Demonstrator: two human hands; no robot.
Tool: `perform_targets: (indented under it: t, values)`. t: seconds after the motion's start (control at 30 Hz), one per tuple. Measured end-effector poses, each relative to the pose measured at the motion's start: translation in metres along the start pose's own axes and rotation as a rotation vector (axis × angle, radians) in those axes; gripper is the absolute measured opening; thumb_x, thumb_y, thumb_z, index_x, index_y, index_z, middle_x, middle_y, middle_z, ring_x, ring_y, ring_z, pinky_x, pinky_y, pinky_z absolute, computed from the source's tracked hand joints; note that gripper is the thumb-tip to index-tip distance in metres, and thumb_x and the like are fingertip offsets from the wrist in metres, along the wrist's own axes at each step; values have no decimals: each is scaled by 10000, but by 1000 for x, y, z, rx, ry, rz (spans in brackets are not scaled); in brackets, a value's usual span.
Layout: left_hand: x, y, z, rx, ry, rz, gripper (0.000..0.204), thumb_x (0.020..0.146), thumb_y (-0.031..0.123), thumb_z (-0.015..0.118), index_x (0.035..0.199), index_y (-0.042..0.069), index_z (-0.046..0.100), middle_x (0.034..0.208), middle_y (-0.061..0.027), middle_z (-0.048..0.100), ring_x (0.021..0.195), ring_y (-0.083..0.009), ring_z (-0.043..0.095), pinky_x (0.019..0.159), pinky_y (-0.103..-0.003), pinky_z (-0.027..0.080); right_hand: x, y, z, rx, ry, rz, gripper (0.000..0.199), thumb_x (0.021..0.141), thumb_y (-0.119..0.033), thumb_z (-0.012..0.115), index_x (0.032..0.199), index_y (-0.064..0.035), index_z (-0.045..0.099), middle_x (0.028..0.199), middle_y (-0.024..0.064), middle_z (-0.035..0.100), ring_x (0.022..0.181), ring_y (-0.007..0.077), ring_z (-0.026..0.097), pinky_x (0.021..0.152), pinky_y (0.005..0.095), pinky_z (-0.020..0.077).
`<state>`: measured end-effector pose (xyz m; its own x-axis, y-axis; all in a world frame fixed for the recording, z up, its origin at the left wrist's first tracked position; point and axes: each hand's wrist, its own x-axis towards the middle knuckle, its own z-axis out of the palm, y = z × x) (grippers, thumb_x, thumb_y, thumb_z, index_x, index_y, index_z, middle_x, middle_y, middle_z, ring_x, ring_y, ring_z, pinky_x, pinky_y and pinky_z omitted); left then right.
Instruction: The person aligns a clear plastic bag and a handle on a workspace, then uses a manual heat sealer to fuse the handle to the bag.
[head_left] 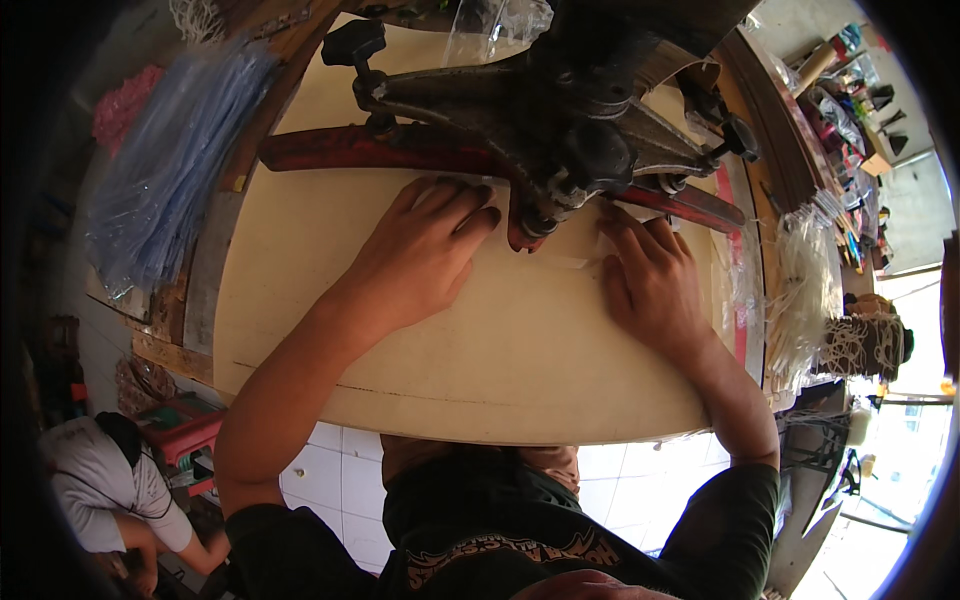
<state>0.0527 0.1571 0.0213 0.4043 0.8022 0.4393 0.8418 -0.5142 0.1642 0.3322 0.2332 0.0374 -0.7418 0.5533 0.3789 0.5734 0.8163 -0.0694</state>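
Note:
Just below a dark red bar (390,148) on a black metal press (570,120), both my hands rest on a cream-coloured board (450,340). The fingers of my left hand (440,235) are bent and drawn together at the bar's near edge; what is at their tips is partly hidden. My right hand (655,270) is closed, with curled fingers at the edge of a piece of clear plastic film (572,262). This film lies between the hands, under the middle of the press, and its outline is hard to see.
Bluish clear plastic sheets (185,170) are piled at the left. More clear plastic (805,290) hangs over the right side. Black knobs (353,43) stick out from the press. At the lower left, another person (105,480) bends near a red plastic stool (185,430).

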Motion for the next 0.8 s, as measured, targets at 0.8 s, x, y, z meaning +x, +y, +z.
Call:
perform_targets:
  t: [0.8]
  values:
    - [4, -4, 5, 18, -19, -42, 368, 793, 75, 619, 1152, -7, 617, 1306, -159, 578, 1190, -303, 520, 1041, -453, 389, 0, 0, -1, -11, -5, -12, 339, 800, -74, 608, 1133, -11, 608, 1256, 158, 645, 938, 310, 612, 817, 423, 504]
